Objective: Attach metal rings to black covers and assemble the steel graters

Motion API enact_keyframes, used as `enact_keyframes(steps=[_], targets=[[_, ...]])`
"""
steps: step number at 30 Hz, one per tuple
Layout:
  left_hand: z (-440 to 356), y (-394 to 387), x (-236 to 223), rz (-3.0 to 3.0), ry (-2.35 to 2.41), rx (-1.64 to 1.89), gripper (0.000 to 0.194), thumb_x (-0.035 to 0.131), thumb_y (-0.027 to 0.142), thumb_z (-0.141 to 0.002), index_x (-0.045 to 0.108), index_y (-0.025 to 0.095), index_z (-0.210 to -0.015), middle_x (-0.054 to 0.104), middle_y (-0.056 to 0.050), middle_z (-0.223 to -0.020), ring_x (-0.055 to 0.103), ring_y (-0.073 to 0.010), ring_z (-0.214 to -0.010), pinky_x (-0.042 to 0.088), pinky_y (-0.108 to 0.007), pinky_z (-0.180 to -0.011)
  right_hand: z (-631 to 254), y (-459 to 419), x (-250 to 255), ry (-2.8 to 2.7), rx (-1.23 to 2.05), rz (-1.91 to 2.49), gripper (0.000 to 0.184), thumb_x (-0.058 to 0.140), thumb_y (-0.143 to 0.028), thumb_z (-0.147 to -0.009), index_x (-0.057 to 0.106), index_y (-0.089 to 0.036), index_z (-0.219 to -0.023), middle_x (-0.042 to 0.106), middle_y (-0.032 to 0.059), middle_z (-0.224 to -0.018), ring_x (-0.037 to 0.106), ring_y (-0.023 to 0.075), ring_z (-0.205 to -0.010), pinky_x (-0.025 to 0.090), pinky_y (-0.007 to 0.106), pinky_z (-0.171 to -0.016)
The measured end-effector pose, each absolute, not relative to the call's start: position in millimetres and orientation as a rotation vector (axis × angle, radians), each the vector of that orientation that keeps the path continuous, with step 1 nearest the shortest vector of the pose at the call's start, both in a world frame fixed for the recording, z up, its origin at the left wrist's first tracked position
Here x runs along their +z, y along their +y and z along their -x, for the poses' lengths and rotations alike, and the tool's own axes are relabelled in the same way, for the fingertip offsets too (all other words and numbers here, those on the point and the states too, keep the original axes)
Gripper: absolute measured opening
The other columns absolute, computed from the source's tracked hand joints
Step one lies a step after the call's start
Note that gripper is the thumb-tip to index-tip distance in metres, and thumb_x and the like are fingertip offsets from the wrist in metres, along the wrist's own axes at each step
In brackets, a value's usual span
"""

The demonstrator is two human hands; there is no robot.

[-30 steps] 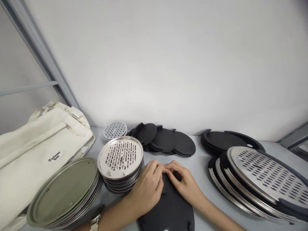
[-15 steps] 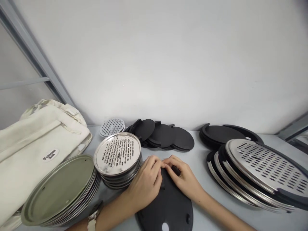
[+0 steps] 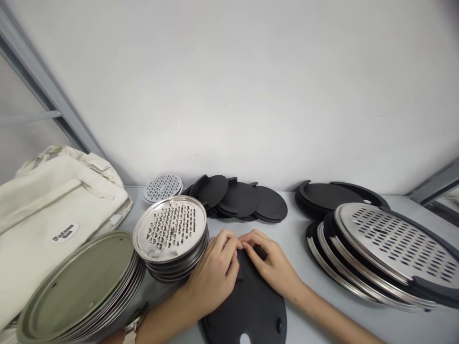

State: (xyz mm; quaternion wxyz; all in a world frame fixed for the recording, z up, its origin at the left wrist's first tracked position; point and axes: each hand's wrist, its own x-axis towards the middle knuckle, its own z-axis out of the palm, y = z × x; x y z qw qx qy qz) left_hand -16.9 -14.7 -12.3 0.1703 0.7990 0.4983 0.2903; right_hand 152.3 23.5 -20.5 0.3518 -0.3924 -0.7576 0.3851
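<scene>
A black oval plate (image 3: 247, 306) lies on the table in front of me, with a raised tab and a small black peg on it and a white oval spot near the bottom. My left hand (image 3: 219, 272) rests over its upper left part, fingers curled and pinched. My right hand (image 3: 270, 260) comes in from the other side, thumb and forefinger pinched too. Both sets of fingertips meet at the plate's far end. Whatever they hold is hidden or too small to make out. Left of my left hand stands a stack of round metal grater discs (image 3: 171, 229).
Green oval trays (image 3: 86, 282) are stacked at the left beside cream cloth bags (image 3: 53, 200). Small white grater discs (image 3: 163, 188) and black round pieces (image 3: 238, 199) lie along the wall. Right are black rimmed holders (image 3: 330, 196) and slotted metal oval plates (image 3: 398, 243).
The view has shifted slightly, so the table things sit a little farther left. Both hands keep their pinch at the far end of the black plate.
</scene>
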Motion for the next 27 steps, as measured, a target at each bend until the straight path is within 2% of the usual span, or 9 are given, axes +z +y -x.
enact_keyframes(steps=[27], targets=[[17.7,-13.7,-13.1,-2.264,1.388,0.829,0.026,0.036,0.000,-0.086,0.049,0.019,-0.098,0.049,-0.005,-0.105,0.052,-0.0175,-0.097,0.046,-0.035,-0.092,-152.2,22.8,-19.9,-1.949,0.993,1.013,0.017,0.046,-0.024,-0.094,0.061,-0.020,-0.086,0.060,0.0020,-0.083,0.056,0.0165,-0.080,0.044,0.028,-0.073]])
